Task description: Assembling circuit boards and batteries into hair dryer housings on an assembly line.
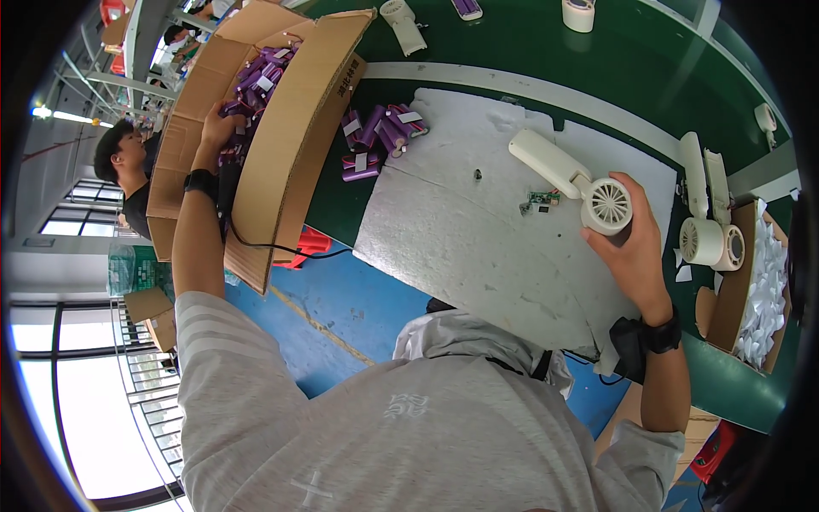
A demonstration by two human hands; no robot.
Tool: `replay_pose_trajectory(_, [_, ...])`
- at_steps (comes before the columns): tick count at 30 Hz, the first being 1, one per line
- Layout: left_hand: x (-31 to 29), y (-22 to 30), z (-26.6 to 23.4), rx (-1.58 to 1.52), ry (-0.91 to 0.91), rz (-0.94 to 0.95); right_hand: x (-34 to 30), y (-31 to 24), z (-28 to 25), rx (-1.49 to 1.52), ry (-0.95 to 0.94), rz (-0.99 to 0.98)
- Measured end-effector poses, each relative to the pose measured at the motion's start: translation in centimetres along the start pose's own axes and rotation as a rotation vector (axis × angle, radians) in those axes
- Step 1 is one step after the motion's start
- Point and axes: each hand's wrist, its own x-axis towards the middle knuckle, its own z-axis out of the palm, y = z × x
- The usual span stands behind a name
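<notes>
My left hand (223, 128) reaches into a tall cardboard box (294, 128) among many purple battery cells (263, 81). Its fingertips are partly hidden by the cells, so whether one is gripped cannot be made out. On the right, my right hand (636, 235) is closed around the round head of a cream handheld fan (607, 205), thumb on the near side and fingers on the far side. The fan's handle points to the far left over the grey work mat (444, 222). Beside the fan head lies a small green circuit board (543, 198) with wires.
Several purple cells (375, 132) lie between box and mat. Cream fan housings (701, 241) rest at the right, next to an open box of white pieces (762, 299). Other fan parts (403, 27) stand on the green bench behind. A person (132, 162) is beyond the box.
</notes>
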Motion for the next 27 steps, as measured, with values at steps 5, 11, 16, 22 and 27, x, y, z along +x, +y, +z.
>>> replay_pose_trajectory(5, [-1.1, 1.7, -2.2, -0.291, 0.026, -0.059, 0.0, -0.2, 0.0, 0.004, -0.007, 0.007])
replay_pose_trajectory(11, [-3.8, 10.2, -6.0, -0.492, 0.027, 0.130, -0.1, -0.1, -0.2, 0.030, 0.000, 0.003])
replay_pose_trajectory(16, [-13.3, 22.6, -1.0, -0.405, -0.028, 0.513, -0.1, -0.2, 0.0, 0.000, -0.004, -0.008])
replay_pose_trajectory(22, [-27.3, 28.6, 9.5, -0.029, -0.118, 0.821, -0.1, 0.1, -0.2, 0.006, 0.001, -0.001])
replay_pose_trajectory(27, [-24.6, 24.2, 15.0, 0.036, 0.146, 0.534, 0.1, 0.0, 0.1, 0.027, 0.005, -0.013])
